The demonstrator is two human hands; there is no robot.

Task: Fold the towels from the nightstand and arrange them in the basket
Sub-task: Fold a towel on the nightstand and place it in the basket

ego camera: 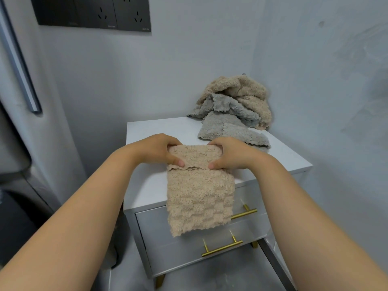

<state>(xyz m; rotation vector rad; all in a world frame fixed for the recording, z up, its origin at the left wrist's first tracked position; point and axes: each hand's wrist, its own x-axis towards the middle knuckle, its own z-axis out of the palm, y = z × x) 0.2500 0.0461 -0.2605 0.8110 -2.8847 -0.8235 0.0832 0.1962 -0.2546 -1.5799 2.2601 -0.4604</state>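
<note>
A beige fluffy towel lies on the front of the white nightstand and hangs over its front edge, down past the upper drawer. Its far end is folded back toward me. My left hand grips the left side of that fold, and my right hand grips the right side, thumbs on top. A heap of crumpled beige and grey towels sits at the nightstand's far right corner. No basket is in view.
The nightstand has two drawers with gold bar handles. It stands in a corner, walls behind and to the right. A black socket panel is on the wall above. A grey appliance door with a long handle stands at the left.
</note>
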